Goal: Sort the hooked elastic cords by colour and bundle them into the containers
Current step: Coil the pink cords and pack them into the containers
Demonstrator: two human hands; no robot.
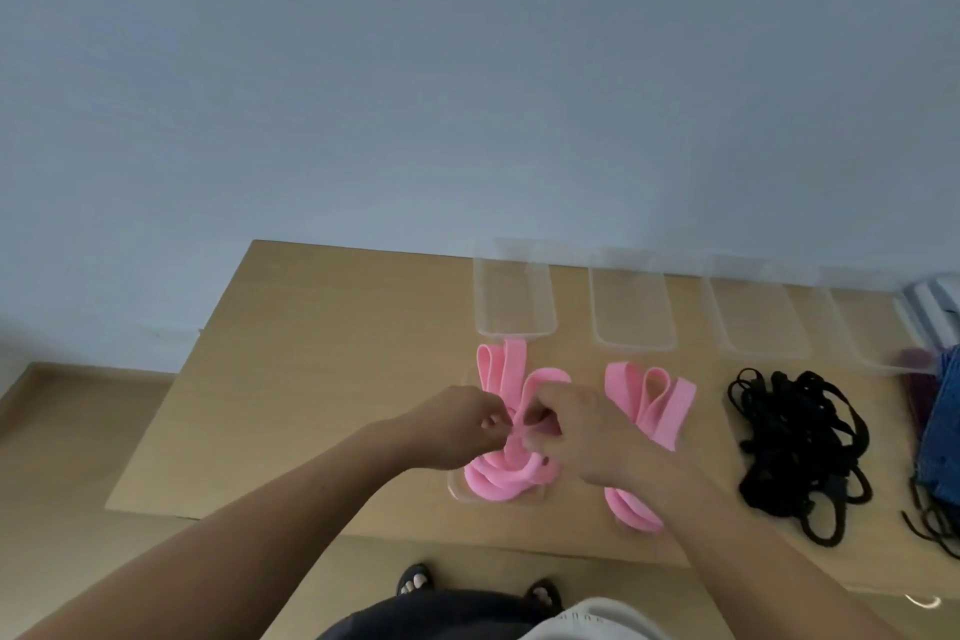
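It appeared to be a plain indoor room, most likely in a home, though the view could not settle that. A plain pale blue-grey wall [467,68] rose straight behind a light wood-laminate surface [311,353], and the floor [62,457] beneath showed a similar tan wood tone. The person stood there in open sandals [414,578]. Clear plastic containers [517,332] of a household storage kind lined the surface's far edge, and folded blue denim cloth [943,431] lay at its right end
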